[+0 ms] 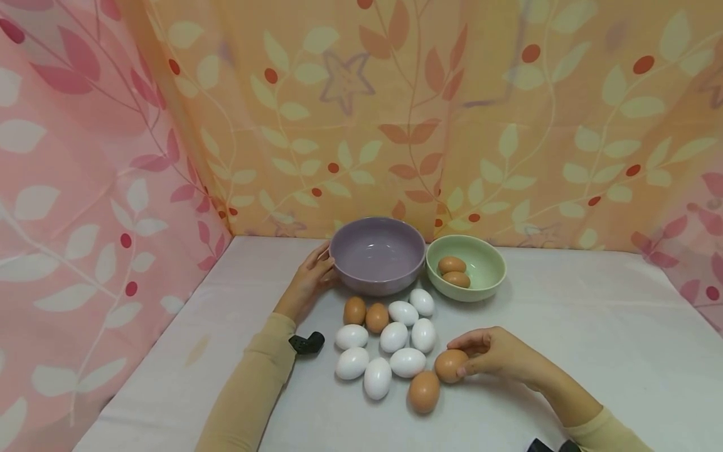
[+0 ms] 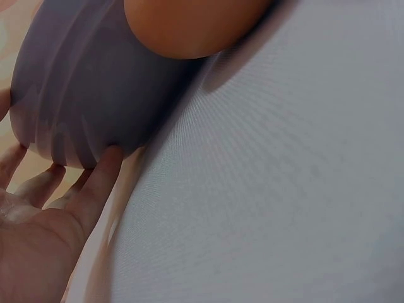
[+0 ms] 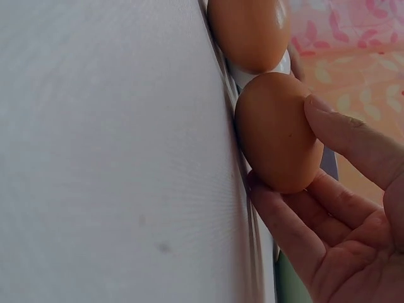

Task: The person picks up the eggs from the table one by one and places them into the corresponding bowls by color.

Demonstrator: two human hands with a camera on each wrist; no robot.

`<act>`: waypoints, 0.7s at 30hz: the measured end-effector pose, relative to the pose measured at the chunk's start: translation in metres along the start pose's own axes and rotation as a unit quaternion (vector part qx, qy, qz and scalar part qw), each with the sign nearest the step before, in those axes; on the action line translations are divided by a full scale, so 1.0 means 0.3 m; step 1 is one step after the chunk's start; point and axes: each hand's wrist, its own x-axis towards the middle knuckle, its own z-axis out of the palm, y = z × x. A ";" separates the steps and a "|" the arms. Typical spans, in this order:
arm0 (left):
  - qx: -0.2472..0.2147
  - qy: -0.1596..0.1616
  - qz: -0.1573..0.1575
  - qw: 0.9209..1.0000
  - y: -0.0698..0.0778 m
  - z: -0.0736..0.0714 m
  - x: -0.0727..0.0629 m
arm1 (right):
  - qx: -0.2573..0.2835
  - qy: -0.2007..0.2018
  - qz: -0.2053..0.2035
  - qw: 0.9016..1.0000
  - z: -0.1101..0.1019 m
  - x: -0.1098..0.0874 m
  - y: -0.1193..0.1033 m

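Lower right, the right hand [image 1: 503, 356] pinches an egg [image 1: 449, 366], ideally lightly; the left hand [image 1: 307, 279], fingers spread, touches the purple bowl [image 1: 375, 285].

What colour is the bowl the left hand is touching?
The bowl is a muted purple, inside and out; the head view shows it best.

White eggs [image 1: 393, 337]: I count eight
Brown eggs [image 1: 423, 392]: six from my station, two inside the green bowl [image 1: 488, 269]
Bowls [image 1: 378, 286]: I see two, one purple, one green
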 end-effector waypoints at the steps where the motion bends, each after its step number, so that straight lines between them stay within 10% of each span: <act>1: 0.001 -0.001 0.000 1.000 0.000 0.000 0.000 | 0.003 -0.002 -0.001 1.000 0.000 0.000 0.000; 21: 0.002 -0.015 0.008 1.000 -0.001 -0.005 0.003 | 0.010 -0.003 -0.009 1.000 0.008 -0.004 -0.007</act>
